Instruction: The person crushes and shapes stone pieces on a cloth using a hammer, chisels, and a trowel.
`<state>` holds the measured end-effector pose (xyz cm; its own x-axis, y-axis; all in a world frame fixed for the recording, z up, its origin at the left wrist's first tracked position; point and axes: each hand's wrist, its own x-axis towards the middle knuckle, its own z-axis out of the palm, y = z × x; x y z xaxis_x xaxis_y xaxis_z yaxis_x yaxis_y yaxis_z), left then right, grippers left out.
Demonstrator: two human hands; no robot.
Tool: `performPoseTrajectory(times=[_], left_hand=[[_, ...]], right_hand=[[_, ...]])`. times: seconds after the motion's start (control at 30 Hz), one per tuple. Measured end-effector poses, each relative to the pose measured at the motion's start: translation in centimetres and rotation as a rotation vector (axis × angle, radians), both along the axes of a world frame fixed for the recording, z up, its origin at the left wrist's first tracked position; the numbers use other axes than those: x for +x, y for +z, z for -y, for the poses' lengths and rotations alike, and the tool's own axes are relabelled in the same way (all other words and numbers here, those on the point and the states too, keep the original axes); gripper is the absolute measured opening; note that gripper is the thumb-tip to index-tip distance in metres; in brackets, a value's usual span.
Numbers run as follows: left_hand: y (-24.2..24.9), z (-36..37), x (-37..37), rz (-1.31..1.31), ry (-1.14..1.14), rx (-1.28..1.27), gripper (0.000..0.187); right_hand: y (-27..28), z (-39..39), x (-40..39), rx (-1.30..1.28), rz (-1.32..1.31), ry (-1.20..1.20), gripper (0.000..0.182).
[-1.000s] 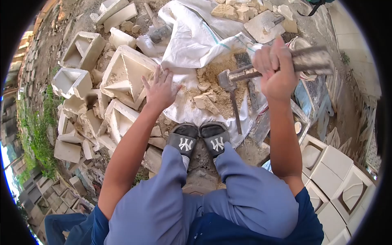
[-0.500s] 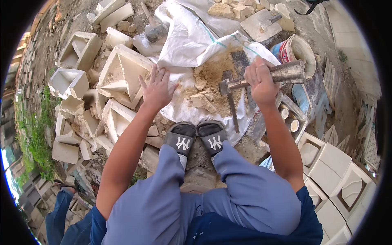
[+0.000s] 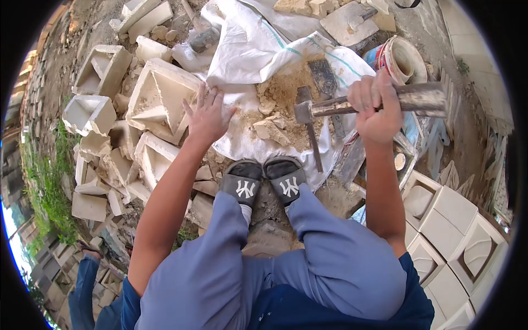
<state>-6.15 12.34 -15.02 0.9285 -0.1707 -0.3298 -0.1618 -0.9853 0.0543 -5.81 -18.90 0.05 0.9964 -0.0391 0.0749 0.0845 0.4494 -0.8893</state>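
**Hammer held level above the rubble on the sack**

A white sack (image 3: 247, 55) lies spread on the ground ahead of the person's two sandals (image 3: 264, 184), with a heap of sandy rubble (image 3: 280, 104) and broken stone lumps on it. To the left are stacked hollow stone blocks (image 3: 157, 102), one just beside the sack's edge. A long chisel (image 3: 314, 146) lies on the sack under the hammer, running from near the hammer head toward the feet. A bucket (image 3: 401, 58) stands behind the raised hand, and finished pale blocks (image 3: 456, 231) fill the lower right corner. Another person's blue-trousered leg shows at the lower left.

The hammer (image 3: 352, 104) is above the right side of the heap, its long axis almost level, the head pointing left toward the middle of the sack and the thick handle end sticking out to the right.

The right hand (image 3: 377, 107) is clenched fully round the handle. The left hand (image 3: 208, 118) lies flat with fingers spread, palm down at the sack's left edge, beside the nearest block, gripping nothing.
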Motion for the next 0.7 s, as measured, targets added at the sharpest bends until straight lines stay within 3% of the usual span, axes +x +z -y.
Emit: performPoseTrajectory(times=[0.13, 0.2, 0.33, 0.43, 0.47, 0.63, 0.7], left_hand=[[0.5, 0.0, 0.2, 0.003, -0.006, -0.007, 0.068], [0.6, 0.3, 0.5, -0.006, 0.004, -0.008, 0.068], [0.1, 0.0, -0.1, 0.03, -0.01, -0.009, 0.065], [0.7, 0.1, 0.2, 0.023, -0.005, -0.013, 0.066], [0.9, 0.3, 0.3, -0.007, 0.004, -0.004, 0.066], [0.1, 0.1, -0.2, 0.002, -0.012, 0.0, 0.066], [0.3, 0.0, 0.3, 0.037, -0.013, -0.009, 0.066]], right_hand=[[-2.8, -0.4, -0.5, 0.012, 0.104, -0.03, 0.043], [-2.0, -0.1, 0.3, -0.065, 0.041, 0.097, 0.041], [0.2, 1.2, -0.1, -0.052, 0.088, 0.036, 0.038], [-3.2, 0.8, -0.5, -0.076, 0.087, 0.058, 0.037], [-3.0, 0.3, -0.2, -0.143, 0.049, 0.108, 0.037], [0.4, 1.6, 0.5, 0.019, 0.062, 0.012, 0.038], [-2.9, 0.8, -0.1, -0.036, 0.037, 0.029, 0.039]])
